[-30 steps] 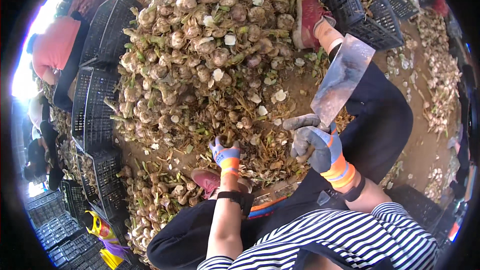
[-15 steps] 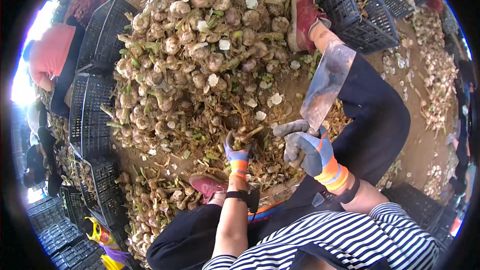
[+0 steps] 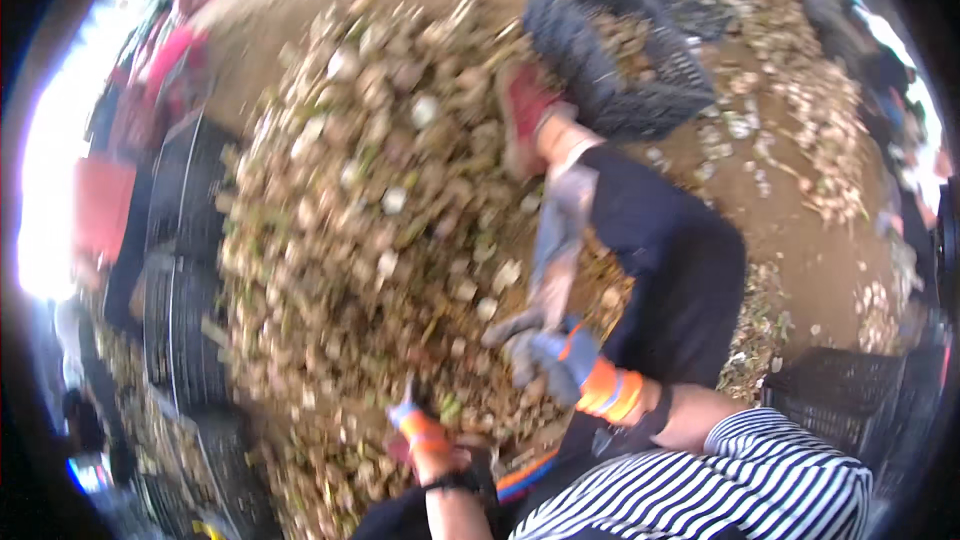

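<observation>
The gloved left hand (image 3: 412, 418) is pressed into the blurred heap of pale garlic bulbs (image 3: 370, 230); its fingers' state cannot be told. The gloved right hand (image 3: 545, 355) is held loosely released just above the heap.

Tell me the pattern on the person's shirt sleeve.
Black and white stripes on the shirt sleeve, head view.

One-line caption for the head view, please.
Seated person in a striped shirt reaches both gloved hands, left hand and right hand, into a blurred heap of garlic bulbs ringed by black crates.
</observation>
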The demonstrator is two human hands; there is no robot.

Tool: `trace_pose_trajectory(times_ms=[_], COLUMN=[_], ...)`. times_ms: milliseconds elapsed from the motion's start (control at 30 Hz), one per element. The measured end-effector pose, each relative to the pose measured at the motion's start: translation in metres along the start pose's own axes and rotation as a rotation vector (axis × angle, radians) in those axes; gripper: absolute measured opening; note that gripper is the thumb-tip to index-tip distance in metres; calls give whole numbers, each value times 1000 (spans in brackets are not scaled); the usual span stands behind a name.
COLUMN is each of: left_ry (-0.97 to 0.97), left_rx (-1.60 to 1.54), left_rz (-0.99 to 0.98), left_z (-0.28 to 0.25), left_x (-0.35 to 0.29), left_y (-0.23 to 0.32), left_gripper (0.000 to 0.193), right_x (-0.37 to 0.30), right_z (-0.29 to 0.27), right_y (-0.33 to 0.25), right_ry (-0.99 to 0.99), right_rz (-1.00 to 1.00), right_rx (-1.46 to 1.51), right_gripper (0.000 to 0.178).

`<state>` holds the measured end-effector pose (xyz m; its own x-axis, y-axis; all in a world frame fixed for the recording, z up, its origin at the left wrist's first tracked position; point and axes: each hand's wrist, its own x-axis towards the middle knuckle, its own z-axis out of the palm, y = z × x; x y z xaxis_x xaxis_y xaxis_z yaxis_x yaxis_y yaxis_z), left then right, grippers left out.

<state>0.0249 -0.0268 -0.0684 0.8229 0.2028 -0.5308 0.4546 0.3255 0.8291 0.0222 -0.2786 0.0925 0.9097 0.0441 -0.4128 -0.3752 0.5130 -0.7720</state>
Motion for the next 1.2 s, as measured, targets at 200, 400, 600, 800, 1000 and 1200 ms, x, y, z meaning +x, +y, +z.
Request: trace_pose_trajectory(times_ms=[200,400,600,800,1000,1200], left_ry=[-418,-1293,-972,21,35,723], left_rx=[-243,-447,-368,-18,657,1148], left_rz=[111,-181,242,159,99,94], left_z=[137,367,323,69,-9,7], left_x=[-13,-35,5,105,79,61], left_y=[134,254,222,118,-20,-57], left_gripper=[46,34,38,40,47,69], right_x=[-2,-3,0,-6,-7,-3], right_z=[3,-17,-30,-24,-4,-6], right_y=[-4,-18,-22,-14,-12,-9], right_ry=[-27,79,10,-84,-31,53], right_rz=[127,125,138,-31,43,58], right_rx=[248,264,190,284,154,79], right_gripper=[23,22,20,28,32,32])
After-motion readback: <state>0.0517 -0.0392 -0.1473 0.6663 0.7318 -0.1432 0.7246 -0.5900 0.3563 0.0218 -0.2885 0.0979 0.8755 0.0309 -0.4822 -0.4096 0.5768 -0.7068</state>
